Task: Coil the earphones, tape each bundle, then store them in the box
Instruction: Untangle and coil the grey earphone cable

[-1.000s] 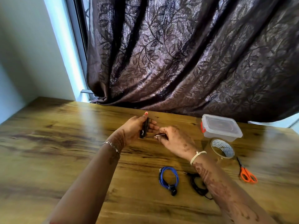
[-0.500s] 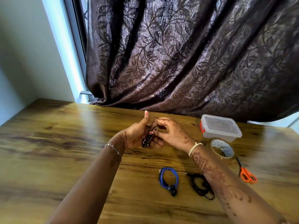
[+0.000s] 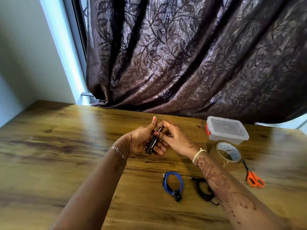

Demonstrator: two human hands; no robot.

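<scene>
From the head camera, the left hand (image 3: 141, 141) is gripping a small black earphone bundle (image 3: 151, 144) upright in its curled fingers, thumb raised. The right hand (image 3: 177, 140) is pinching the cord's silver plug end (image 3: 159, 129) just above that bundle, both hands hovering over the brown wooden table (image 3: 66, 146).

By my judgement this bundle is nearing the end of coiling. A coiled blue earphone set (image 3: 172, 184) and another coiled black earphone set (image 3: 201, 190) are lying nearer the person. Whether either is taped, I cannot tell. Taping and storing appear to be remaining.

The clear plastic lidded box (image 3: 227, 130) is sitting shut, so its lid is standing in the way of storing. The clear tape roll (image 3: 228, 151) and orange-handled scissors (image 3: 255, 179) are waiting beside it, under the dark leaf-patterned curtain (image 3: 191, 55).
</scene>
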